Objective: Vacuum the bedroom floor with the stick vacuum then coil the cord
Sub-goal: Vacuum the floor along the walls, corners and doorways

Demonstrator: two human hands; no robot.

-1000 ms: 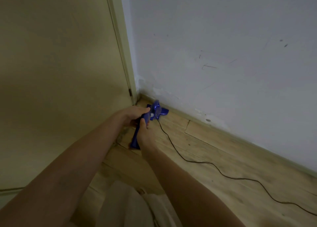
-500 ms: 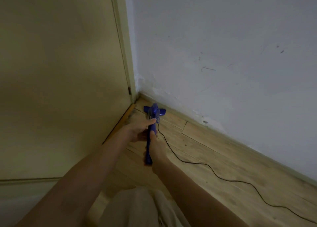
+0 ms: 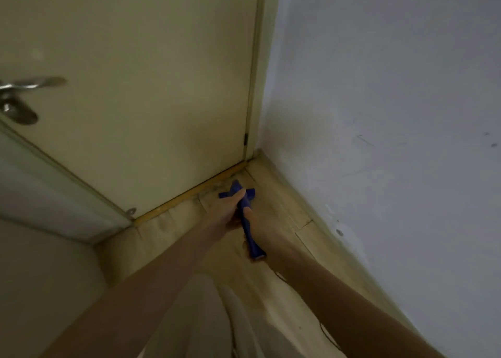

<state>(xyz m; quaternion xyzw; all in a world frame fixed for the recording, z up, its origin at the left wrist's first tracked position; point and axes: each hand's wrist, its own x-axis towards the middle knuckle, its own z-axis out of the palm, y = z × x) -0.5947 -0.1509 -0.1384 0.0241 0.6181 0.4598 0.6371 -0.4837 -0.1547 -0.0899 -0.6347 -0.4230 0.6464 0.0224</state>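
The blue stick vacuum (image 3: 250, 239) points down toward the wooden floor (image 3: 287, 203) in the corner by the door. Its blue head (image 3: 235, 189) sits on the boards close to the door's threshold. My left hand (image 3: 226, 208) grips the upper part of the handle. My right hand (image 3: 264, 229) grips the handle just below it. Short bits of the thin black cord (image 3: 329, 338) show on the floor under my right forearm; most of the cord is hidden by the arm.
A cream door (image 3: 141, 92) with a metal lever handle (image 3: 24, 86) stands shut on the left. A white scuffed wall (image 3: 393, 141) with a skirting board runs along the right. My light trousers (image 3: 217, 325) fill the bottom middle.
The view has swung left and up, bringing the door handle into sight. The vacuum head has shifted from the wall's skirting toward the door threshold. Both hands have kept their hold.
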